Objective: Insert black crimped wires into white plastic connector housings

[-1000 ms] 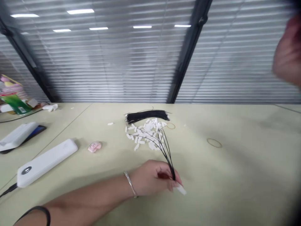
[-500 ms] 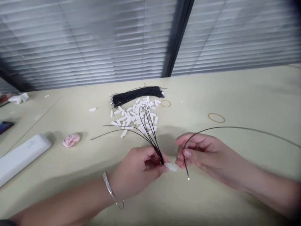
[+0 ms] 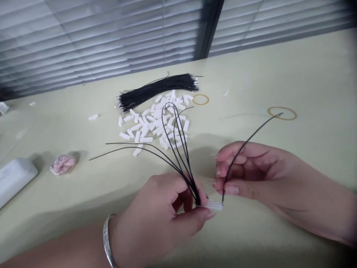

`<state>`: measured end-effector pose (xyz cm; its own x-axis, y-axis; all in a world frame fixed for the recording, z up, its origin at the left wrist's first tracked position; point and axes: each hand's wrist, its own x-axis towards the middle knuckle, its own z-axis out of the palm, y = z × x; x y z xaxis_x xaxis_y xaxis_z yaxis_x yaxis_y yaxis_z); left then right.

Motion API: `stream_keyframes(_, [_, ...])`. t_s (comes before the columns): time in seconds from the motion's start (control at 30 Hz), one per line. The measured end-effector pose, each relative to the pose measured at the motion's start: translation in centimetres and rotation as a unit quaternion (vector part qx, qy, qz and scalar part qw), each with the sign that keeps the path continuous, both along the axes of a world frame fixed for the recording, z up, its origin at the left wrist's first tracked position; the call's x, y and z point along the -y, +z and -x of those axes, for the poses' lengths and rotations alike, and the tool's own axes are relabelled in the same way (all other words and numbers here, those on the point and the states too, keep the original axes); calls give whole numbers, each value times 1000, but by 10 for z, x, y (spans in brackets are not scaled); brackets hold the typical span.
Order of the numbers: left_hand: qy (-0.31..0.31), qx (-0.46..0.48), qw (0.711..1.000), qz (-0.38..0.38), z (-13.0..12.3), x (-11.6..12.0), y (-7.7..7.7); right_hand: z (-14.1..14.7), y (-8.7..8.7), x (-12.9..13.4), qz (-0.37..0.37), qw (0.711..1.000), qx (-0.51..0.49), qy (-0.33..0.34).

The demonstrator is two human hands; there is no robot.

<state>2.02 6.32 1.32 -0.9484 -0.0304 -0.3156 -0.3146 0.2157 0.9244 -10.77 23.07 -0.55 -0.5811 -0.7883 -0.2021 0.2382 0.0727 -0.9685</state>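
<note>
My left hand (image 3: 170,212) pinches a white connector (image 3: 214,204) between thumb and finger. Several thin black wires (image 3: 178,163) come out of its left end; some loop upward and two stretch out to the left. My right hand (image 3: 251,175) pinches a single black wire (image 3: 240,149) between thumb and fingertips. The lower end of that wire meets the right end of the connector; whether it sits inside cannot be made out. Beyond the hands lies a pile of white connectors (image 3: 145,130), with a bundle of black wires (image 3: 158,89) behind it.
Two tan rubber bands, one by the pile (image 3: 200,99) and one farther right (image 3: 290,118), lie on the pale table (image 3: 306,82). At the left are a pink wrapped item (image 3: 63,165) and a white box-like object (image 3: 16,178). Window blinds (image 3: 111,33) stand behind the table.
The right hand's wire has come to the connector's right end, and its free part now points up and right. The view has shifted, so the table items appear higher.
</note>
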Motion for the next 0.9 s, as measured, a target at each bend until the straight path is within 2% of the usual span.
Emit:
stream_keyframes(0.63, [-4,-8,1000,-3,1,1,2,-2,3,-2,-22,996,-77,-29])
stream_keyframes(0.9, [-5,-7,1000,-7,1,0,3,-2,5,1,-29,997,-70,-20])
